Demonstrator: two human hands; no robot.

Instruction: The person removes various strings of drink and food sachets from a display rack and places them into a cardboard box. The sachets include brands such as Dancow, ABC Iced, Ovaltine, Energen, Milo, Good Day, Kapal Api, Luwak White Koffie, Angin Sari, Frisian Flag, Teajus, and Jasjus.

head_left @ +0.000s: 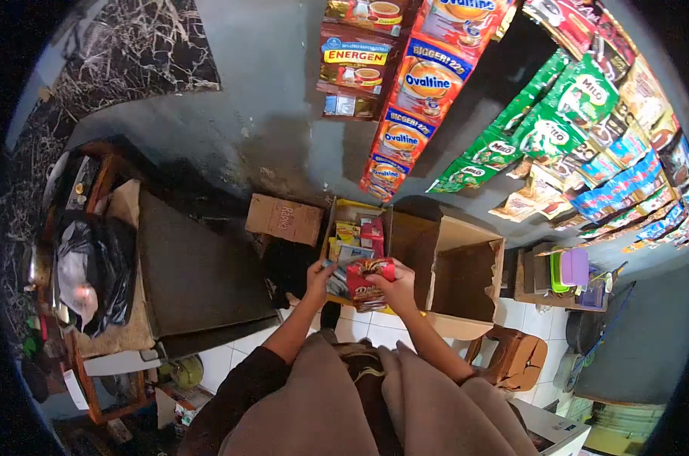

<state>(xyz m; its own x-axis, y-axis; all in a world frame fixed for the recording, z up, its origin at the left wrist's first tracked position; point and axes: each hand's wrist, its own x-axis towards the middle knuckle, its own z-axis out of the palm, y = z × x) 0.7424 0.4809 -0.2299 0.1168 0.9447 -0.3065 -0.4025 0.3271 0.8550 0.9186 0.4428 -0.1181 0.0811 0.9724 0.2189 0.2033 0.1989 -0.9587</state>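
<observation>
My right hand is closed on a red packet with dark brown parts and light lettering, held over the near edge of a yellow-edged box. Just left of the packet is my left hand, its fingers bent at a grey-silver packet; whether it grips that packet is too small to tell. Inside the box, beyond both hands, lie yellow and red small packs.
An open cardboard box stands right of the yellow-edged box. A brown carton lies left. Sachet strips hang on the wall. Below right is a brown stool; a black plastic bag sits far left.
</observation>
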